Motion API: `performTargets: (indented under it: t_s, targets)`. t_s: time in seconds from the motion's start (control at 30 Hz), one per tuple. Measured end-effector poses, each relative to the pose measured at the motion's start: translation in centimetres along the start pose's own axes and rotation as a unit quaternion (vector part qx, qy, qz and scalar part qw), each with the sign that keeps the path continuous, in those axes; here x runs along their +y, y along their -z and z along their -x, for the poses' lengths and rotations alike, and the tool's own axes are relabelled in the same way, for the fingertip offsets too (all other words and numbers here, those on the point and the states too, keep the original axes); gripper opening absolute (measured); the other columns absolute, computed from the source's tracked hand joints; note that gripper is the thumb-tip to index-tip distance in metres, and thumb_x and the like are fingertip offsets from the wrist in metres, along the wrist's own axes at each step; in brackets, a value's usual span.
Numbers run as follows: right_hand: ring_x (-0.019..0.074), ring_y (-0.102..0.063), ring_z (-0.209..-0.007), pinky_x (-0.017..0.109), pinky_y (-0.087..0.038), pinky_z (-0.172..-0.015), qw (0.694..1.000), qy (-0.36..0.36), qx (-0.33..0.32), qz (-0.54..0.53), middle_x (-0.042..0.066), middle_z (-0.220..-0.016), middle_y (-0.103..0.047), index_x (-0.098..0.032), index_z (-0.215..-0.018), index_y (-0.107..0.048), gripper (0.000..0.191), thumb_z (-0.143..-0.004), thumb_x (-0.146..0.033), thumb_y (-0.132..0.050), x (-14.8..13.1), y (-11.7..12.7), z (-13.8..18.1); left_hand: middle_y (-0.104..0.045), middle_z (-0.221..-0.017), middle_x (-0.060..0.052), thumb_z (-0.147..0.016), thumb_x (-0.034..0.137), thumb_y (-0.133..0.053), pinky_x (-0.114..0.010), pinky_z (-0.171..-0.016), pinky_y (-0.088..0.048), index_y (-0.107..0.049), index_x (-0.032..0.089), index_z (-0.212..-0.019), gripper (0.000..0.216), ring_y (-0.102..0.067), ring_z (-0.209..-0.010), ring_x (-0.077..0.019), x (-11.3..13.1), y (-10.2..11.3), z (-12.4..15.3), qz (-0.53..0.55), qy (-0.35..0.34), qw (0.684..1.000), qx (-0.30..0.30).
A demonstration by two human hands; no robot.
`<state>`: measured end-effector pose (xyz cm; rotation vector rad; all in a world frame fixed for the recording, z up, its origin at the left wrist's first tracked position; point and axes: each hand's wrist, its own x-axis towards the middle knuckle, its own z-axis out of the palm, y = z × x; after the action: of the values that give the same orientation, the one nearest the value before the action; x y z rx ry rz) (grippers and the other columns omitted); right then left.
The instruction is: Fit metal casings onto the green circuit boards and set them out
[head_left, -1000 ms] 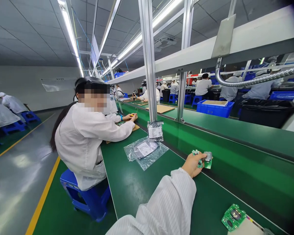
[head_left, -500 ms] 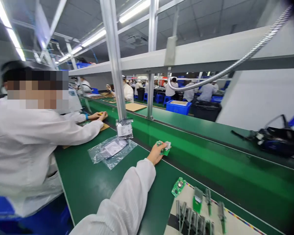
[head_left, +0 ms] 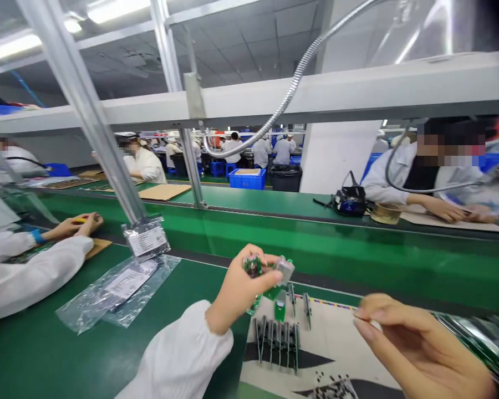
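My left hand (head_left: 243, 291) is raised above the green bench, gripping small green circuit boards (head_left: 253, 267) and a silver metal-cased component (head_left: 284, 270). My right hand (head_left: 419, 349) hovers at the lower right, its slightly blurred fingers apart and nothing visible in them. Just below my left hand lies a cream paper sheet (head_left: 328, 338). Rows of small metal-pinned parts (head_left: 276, 343) stand on it, along with an upright green board (head_left: 280, 308). Dark scattered bits (head_left: 330, 385) lie near its lower edge.
A clear bag with a labelled packet (head_left: 145, 238) lies left, beside a co-worker's hand (head_left: 85, 224). A co-worker's hands (head_left: 444, 209) rest across the bench, near a black pouch (head_left: 349, 202). An aluminium post (head_left: 83, 111) rises at the left.
My view has swung right. My left hand has lifted the boards off the bench and turned them. My right hand has come into view, and the paper sheet with its parts now shows more fully.
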<state>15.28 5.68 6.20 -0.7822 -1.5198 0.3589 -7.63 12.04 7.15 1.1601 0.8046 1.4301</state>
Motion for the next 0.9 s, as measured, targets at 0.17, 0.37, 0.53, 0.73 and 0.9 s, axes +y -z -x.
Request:
performTargets:
  t_s: [0.17, 0.37, 0.53, 0.73, 0.9]
  targets:
    - [0.0146, -0.065, -0.078, 0.025, -0.058, -0.071, 0.995, 0.033, 0.02, -0.089, -0.001, -0.079, -0.067, -0.025, -0.093, -0.056, 0.027, -0.081, -0.002, -0.061, -2.9, -2.4, -1.3, -0.077, -0.094, -0.008, -0.07, 0.018, -0.078, -0.04, -0.068, -0.054, -0.053, 0.024, -0.07, 0.025, -0.071, -0.077, -0.027, 1.1, -2.9, 5.5, -0.116, -0.018, 0.989, -0.091]
    - [0.0163, -0.068, -0.079, 0.035, -0.06, -0.078, 0.992, 0.045, 0.017, -0.116, -0.001, -0.083, -0.069, -0.025, -0.101, -0.053, 0.04, -0.077, 0.007, -0.057, -3.1, -2.2, -0.7, -0.077, -0.09, -0.005, -0.067, 0.017, -0.079, -0.041, -0.076, -0.056, -0.054, 0.024, -0.068, 0.026, -0.073, -0.074, -0.0264, 1.4, -3.3, 6.4, -0.172, -0.075, 0.98, -0.062]
    - [0.0173, -0.072, -0.075, 0.035, -0.062, -0.079, 0.989, 0.144, 0.002, -0.021, 0.001, -0.082, -0.073, -0.021, -0.095, -0.053, 0.04, -0.071, 0.011, -0.058, -3.4, -2.1, -1.2, -0.077, -0.095, -0.001, -0.069, 0.012, -0.079, -0.034, -0.078, -0.057, -0.054, 0.024, -0.074, 0.028, -0.074, -0.085, -0.0235, 1.6, -3.2, 6.6, -0.175, -0.113, 0.974, -0.087]
    - [0.018, -0.073, -0.072, 0.032, -0.063, -0.07, 0.976, 0.205, -0.033, 0.065, 0.004, -0.081, -0.074, -0.018, -0.083, -0.053, 0.03, -0.073, 0.009, -0.059, -3.3, -1.8, -1.5, -0.077, -0.097, 0.005, -0.067, 0.012, -0.082, -0.028, -0.074, -0.06, -0.055, 0.026, -0.076, 0.032, -0.074, -0.083, -0.0203, 1.7, -3.4, 6.9, -0.187, -0.151, 0.966, -0.098]
    - [0.0173, -0.073, -0.07, 0.03, -0.062, -0.072, 0.972, 0.223, -0.001, 0.075, 0.005, -0.076, -0.075, -0.016, -0.079, -0.055, 0.028, -0.073, 0.01, -0.061, -3.7, -2.0, -1.3, -0.077, -0.096, 0.005, -0.068, 0.016, -0.082, -0.028, -0.071, -0.061, -0.055, 0.027, -0.078, 0.031, -0.075, -0.079, -0.0199, 1.7, -3.4, 7.2, -0.193, -0.174, 0.961, -0.096]
